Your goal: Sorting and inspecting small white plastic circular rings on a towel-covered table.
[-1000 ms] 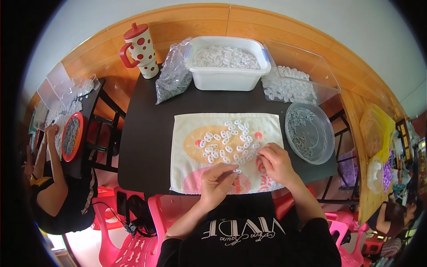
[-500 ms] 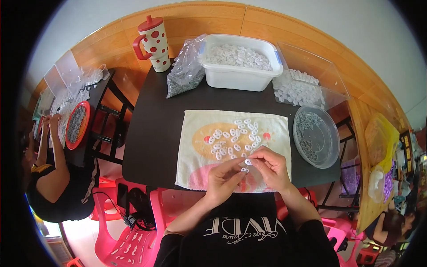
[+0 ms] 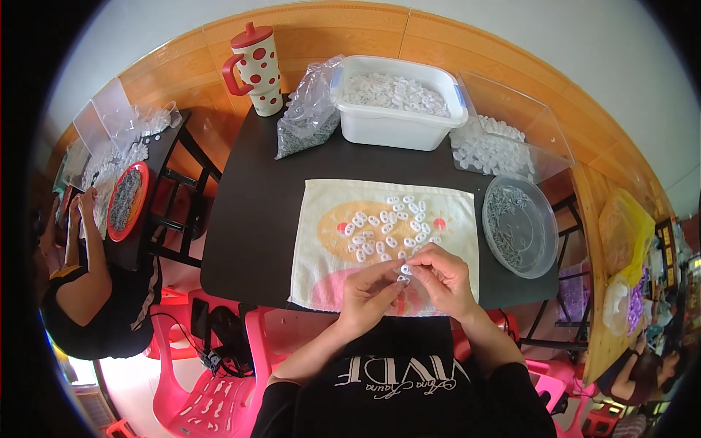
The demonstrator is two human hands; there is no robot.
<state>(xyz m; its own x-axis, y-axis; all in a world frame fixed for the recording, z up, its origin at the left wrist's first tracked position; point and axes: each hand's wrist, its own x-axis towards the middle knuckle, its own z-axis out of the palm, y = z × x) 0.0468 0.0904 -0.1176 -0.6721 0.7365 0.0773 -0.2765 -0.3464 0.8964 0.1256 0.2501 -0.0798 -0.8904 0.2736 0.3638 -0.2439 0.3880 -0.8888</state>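
My left hand [image 3: 365, 296] is closed in a pinch around a small white plastic piece with holes [image 3: 402, 279]. Just above it, the fingertips of my right hand [image 3: 442, 280] grip a second white piece [image 3: 406, 270]. The two pieces are very close together; whether they touch is too small to tell. Both hands are over the near part of a cream towel [image 3: 307, 248] with orange and pink patches. Several loose white two-holed pieces [image 3: 391, 241] lie scattered on the towel beyond my fingers.
On the dark table [image 3: 248, 219] stand a white tub [image 3: 398, 135] of white pieces, a clear bin [image 3: 493, 155], a round tub [image 3: 537, 237] of small grey parts, a plastic bag [image 3: 307, 124] and a spotted tumbler [image 3: 261, 77]. Another person [image 3: 84, 292] works at the left table.
The piece in my right hand has come down slightly, nearer the one in my left. The view has shifted a little; the loose pieces lie as before.
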